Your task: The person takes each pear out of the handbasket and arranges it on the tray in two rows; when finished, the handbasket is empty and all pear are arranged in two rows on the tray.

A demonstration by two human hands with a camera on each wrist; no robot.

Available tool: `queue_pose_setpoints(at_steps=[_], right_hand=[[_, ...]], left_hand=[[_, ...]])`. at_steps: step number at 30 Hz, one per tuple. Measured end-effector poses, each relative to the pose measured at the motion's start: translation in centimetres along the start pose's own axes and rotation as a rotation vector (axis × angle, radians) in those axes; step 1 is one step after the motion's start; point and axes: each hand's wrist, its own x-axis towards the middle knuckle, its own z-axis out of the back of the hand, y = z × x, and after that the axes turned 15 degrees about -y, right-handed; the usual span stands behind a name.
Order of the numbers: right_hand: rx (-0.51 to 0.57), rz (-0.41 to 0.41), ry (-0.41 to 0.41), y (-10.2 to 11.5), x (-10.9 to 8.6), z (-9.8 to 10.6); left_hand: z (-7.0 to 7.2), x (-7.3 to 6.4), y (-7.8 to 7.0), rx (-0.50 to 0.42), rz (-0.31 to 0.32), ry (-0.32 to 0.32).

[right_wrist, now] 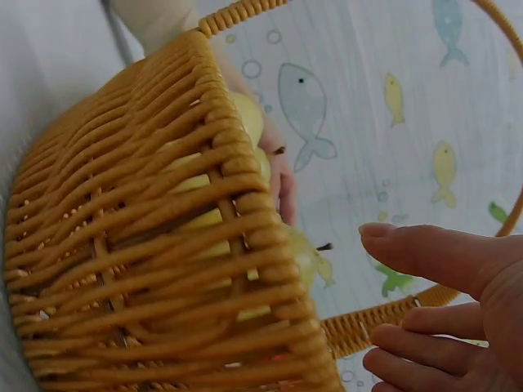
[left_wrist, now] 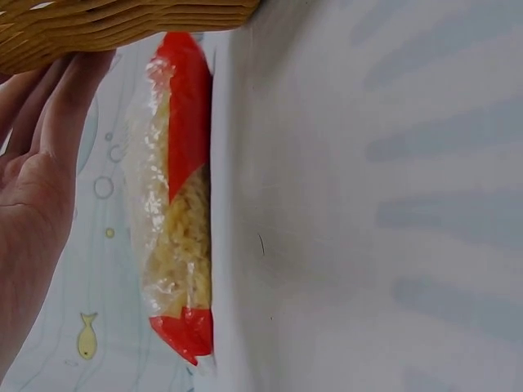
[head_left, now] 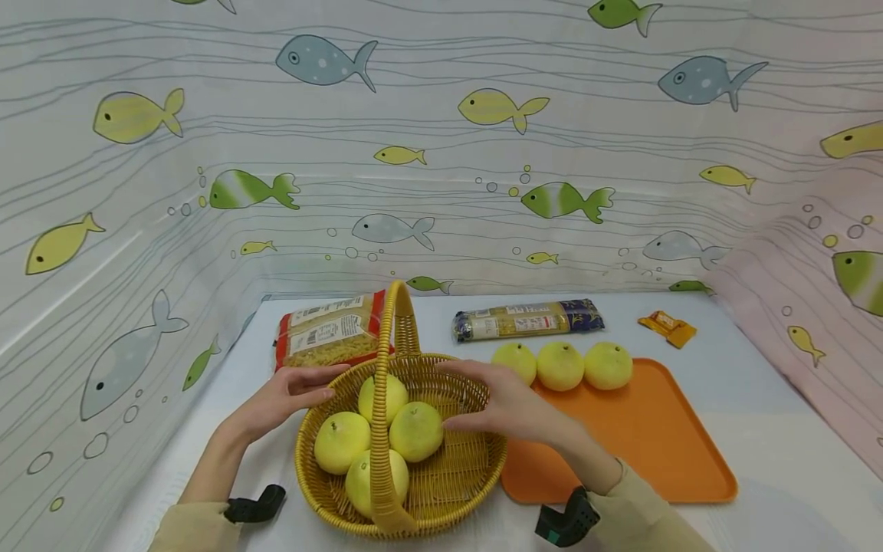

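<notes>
A brown wicker basket (head_left: pixel 455 479) with a tall arched handle holds several round yellow pears (head_left: pixel 416 432), mostly in its left half. My left hand (head_left: pixel 279 402) is at the basket's left rim, its fingers loosely bent. In the left wrist view, the left fingers (left_wrist: pixel 61 106) reach up to the basket's woven side. Over the right part of the basket, my right hand (head_left: pixel 513 402) is spread with thumb and fingers apart and nothing between them. The right thumb is close to the nearest pear, and stems show above the rim in the right wrist view.
Three more yellow pears (head_left: pixel 560 366) line the far edge of an orange tray (head_left: pixel 641 445) right of the basket. Behind the basket lies a red-ended pasta bag (head_left: pixel 327 333). Farther back are a long pasta packet (head_left: pixel 527 320) and small orange wrapped pieces (head_left: pixel 667 328).
</notes>
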Motion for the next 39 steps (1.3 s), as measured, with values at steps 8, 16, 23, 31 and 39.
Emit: queue_pose_setpoints(at_steps=[8,16,23,31,39], right_hand=[[0.002,-0.013,0.008,-0.1,0.2,-1.9],[-0.001,-0.016,-0.004,-0.5,0.0,-3.1],[-0.042,0.028,0.009,-0.8,0.0,-3.9],[-0.050,0.014,0.051,-0.7,-0.1,-4.0],[-0.138,0.056,0.054,-0.8,-0.1,-4.3]], left_hand=[[0.0,0.0,0.1,0.003,-0.005,0.001],[0.0,-0.1,-0.1,0.007,-0.001,-0.003],[0.0,-0.1,-0.2,-0.002,-0.002,0.000],[0.1,-0.1,-0.2,-0.016,-0.010,-0.005],[0.0,-0.1,-0.2,-0.006,-0.013,0.000]])
